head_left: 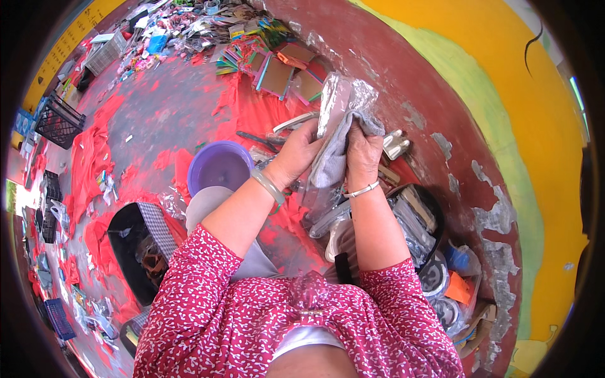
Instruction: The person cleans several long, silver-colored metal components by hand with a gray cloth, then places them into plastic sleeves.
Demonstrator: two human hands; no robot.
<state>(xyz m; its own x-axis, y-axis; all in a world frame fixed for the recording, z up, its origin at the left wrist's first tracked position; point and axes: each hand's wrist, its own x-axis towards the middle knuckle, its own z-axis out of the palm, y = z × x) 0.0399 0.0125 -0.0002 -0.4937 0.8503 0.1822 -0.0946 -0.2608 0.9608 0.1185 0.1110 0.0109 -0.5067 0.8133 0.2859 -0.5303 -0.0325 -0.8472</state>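
In front of me, both hands are raised around a flat item in shiny clear plastic [337,101]. My left hand [299,151] is closed on the plastic-wrapped item along its left side. My right hand [364,154] grips a grey cloth [333,160], which lies over the lower part of the item and hangs down between my hands. What is inside the plastic is hard to make out; it looks pinkish and flat. Some fingertips are hidden behind the cloth and the plastic.
A purple basin [220,165] stands left of my left forearm. An open black suitcase [135,252] is at lower left. At right, a black tub [435,217] holds wrapped items beside a peeling red wall [454,126]. Colourful boards [275,75] and a black crate [60,121] lie farther off.
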